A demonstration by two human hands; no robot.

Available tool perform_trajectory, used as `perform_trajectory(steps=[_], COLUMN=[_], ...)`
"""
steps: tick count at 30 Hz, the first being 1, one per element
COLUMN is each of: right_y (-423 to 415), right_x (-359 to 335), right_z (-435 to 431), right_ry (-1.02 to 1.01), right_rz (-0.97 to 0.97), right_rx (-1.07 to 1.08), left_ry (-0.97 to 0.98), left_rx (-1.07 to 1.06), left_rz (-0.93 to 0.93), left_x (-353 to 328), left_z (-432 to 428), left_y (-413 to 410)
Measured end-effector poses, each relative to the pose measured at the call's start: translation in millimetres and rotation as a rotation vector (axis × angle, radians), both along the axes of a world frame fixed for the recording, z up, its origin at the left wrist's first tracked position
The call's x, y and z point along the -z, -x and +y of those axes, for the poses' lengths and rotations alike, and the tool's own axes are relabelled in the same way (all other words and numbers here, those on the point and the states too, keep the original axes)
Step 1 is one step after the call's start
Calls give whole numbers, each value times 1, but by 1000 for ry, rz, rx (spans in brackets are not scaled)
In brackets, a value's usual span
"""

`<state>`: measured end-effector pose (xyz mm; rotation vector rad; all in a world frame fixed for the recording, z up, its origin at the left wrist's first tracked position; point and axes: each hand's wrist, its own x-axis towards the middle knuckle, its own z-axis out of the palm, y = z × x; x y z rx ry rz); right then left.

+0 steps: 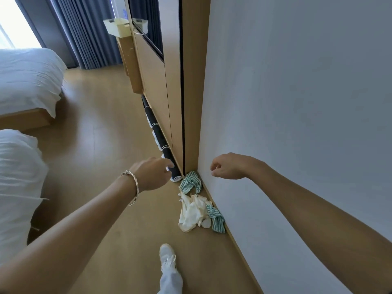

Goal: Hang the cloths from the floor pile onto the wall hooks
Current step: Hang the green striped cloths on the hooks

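Currently your left fingers reach forward, relaxed and slightly bent, with nothing in them. Your right fingers hang loosely curled and are just as empty. Your left hand, with a silver bracelet on its wrist, hovers over the near end of a dark roll. That roll lies along the foot of the wooden wardrobe. Your right hand is held low in front of the white wall. Below and between both hands, the cloths lie on the wooden floor against the wall's base. A green striped cloth sits in the corner where wardrobe meets wall. A cream cloth lies nearer to you, and a second green striped cloth touches it on the wall side. Your white shoe stands just short of the pile. A bed with white bedding stands off to your left, well apart from the cloths.
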<state>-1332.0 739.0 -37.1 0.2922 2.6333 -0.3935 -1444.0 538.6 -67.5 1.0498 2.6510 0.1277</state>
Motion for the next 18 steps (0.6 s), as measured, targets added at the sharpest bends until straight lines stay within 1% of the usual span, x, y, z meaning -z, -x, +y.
perform_trajectory(steps=[6, 10, 12, 14, 18], right_y=[82, 151, 184, 212, 244], right_x=[17, 34, 59, 95, 180], right_z=[51, 86, 96, 95, 78], right_ry=[-6, 31, 62, 134, 243], right_rz=[-21, -71, -72, -96, -285], right_rx=[73, 161, 191, 212, 147], left_ry=[1, -45, -39, 15, 170], left_rx=[83, 108, 104, 90, 20], left_rz=[-37, -134, -192, -261, -417], left_x=[31, 55, 82, 115, 183], left_z=[68, 112, 122, 122, 116], left_y=[86, 148, 170, 188, 212])
